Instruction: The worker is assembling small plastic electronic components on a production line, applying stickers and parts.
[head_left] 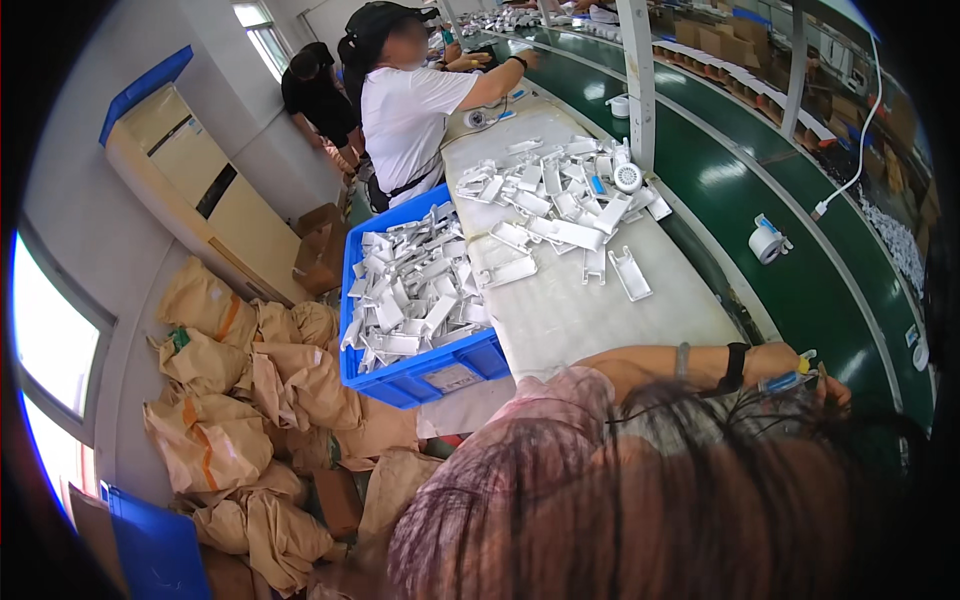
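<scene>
My left forearm reaches right along the near edge of the white table point(590, 315), with a bead bracelet and a black wristband on it. My left hand point(800, 372) is at the edge of the green conveyor belt point(800, 290), closed around a small blue and yellow item point(785, 381); dark hair partly covers the hand. My right hand is out of view. Several white plastic housing parts point(560, 200) lie heaped farther up the table, apart from my hand. A blue crate point(420, 378) full of the same white parts stands against the table's left side.
Brown paper sacks point(220, 420) are piled on the floor at left. A white tape roll point(765, 242) lies on the belt. A white post point(637, 70) rises from the table's far right. A co-worker in a white shirt point(405, 110) works at the far end.
</scene>
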